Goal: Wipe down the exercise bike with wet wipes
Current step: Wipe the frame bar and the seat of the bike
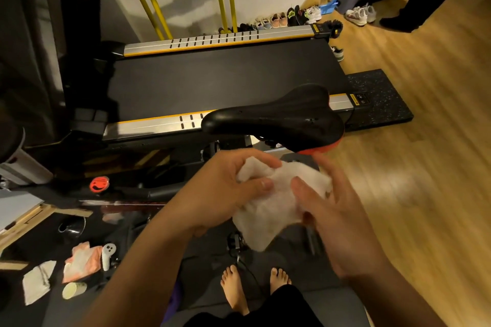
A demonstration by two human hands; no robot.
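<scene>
On my feed both hands are raised in front of the body: the left hand (225,188) pinches the upper edge of the white wet wipe (273,210) between thumb and fingers, while the right hand (340,218) clasps its other side, thumb laid across it. The wipe hangs just below the exercise bike's black saddle (279,117). Beyond it I see a treadmill (212,79), a wooden floor (425,154) and shoes (279,20) lined along the wall.

Wipe (276,202): soft white fibrous cloth, matt. Saddle (276,119): smooth black, slight gloss. Floor (425,141): glossy wood planks. Treadmill rail (218,41): brushed metal. Mat (382,98): speckled rubber, rough.
</scene>
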